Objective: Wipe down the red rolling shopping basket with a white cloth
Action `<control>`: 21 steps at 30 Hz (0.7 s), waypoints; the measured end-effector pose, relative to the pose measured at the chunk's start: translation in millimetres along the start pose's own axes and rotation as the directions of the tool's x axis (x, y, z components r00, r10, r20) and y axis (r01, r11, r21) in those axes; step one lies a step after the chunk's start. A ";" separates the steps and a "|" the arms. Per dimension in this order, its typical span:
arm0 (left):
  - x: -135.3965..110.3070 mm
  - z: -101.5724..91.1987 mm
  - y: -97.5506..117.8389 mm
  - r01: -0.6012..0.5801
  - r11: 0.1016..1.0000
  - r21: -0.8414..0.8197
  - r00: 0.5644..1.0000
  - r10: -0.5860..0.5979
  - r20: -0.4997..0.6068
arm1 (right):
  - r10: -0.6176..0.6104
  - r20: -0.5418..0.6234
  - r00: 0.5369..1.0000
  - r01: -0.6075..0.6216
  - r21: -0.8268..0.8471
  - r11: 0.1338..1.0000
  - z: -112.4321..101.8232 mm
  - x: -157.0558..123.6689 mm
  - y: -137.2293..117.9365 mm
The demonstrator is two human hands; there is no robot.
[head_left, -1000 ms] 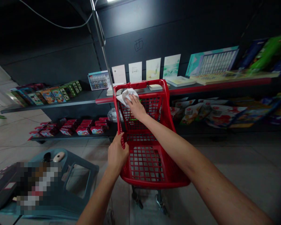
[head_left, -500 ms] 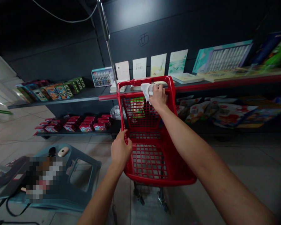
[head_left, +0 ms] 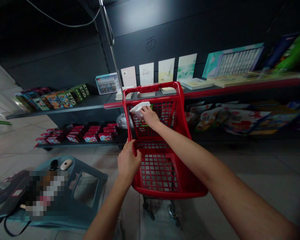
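Head view: right hand, grip clamped on white cloth, rests against upper red cart; left hand clamps cart's left side.

We saw dim light, glare high on the dark wall, and a seemingly blurred green packet at far right.

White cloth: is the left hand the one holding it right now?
No, the white cloth is in the right hand, while the left hand holds the side of the red cart.
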State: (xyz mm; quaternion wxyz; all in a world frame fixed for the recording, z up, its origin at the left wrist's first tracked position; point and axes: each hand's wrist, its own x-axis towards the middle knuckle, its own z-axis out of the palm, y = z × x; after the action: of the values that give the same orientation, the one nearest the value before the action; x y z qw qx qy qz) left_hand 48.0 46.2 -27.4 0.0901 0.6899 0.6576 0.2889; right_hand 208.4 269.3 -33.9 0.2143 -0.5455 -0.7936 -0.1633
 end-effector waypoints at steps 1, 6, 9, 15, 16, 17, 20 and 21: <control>0.2 -0.2 0.0 0.001 1.000 -0.003 1.000 -0.001 -0.003 | -0.033 0.045 0.998 0.034 -0.005 0.999 2.6 -2.4 -2.4; 0.9 -1.0 0.3 -0.003 0.999 -0.039 1.000 0.002 -0.015 | -0.080 0.127 0.989 0.084 -0.028 0.996 -0.9 -5.9 -4.7; 1.1 -1.5 0.3 0.005 0.999 -0.049 1.000 -0.006 -0.020 | 0.002 0.094 0.996 0.004 -0.061 0.998 -14.1 -0.3 1.7; 0.6 -2.1 0.3 0.035 0.998 -0.052 0.999 -0.037 -0.022 | 0.365 0.074 0.928 -0.355 -0.122 0.927 -34.4 12.9 18.9; 0.5 -2.1 0.2 0.039 0.998 -0.050 0.999 -0.040 -0.022 | 0.417 0.079 0.905 -0.406 -0.123 0.905 -35.2 14.0 22.3; 0.3 -2.0 0.2 0.041 0.998 -0.047 0.999 -0.042 -0.021 | 0.461 0.083 0.883 -0.451 -0.116 0.885 -35.4 14.8 26.2; 0.0 -1.6 0.2 0.045 0.998 -0.035 0.999 -0.046 -0.017 | 0.533 0.104 0.840 -0.532 -0.034 0.846 -32.5 16.2 39.7; 0.0 -1.5 0.3 0.047 0.998 -0.033 0.999 -0.048 -0.017 | 0.540 0.112 0.834 -0.543 -0.003 0.840 -30.9 16.6 44.0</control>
State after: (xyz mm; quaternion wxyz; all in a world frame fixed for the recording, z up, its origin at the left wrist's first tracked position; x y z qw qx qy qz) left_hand 47.5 45.8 -26.1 0.1023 0.6699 0.6699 0.3033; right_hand 249.4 282.7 2.2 0.2163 -0.7524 -0.6198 -0.0547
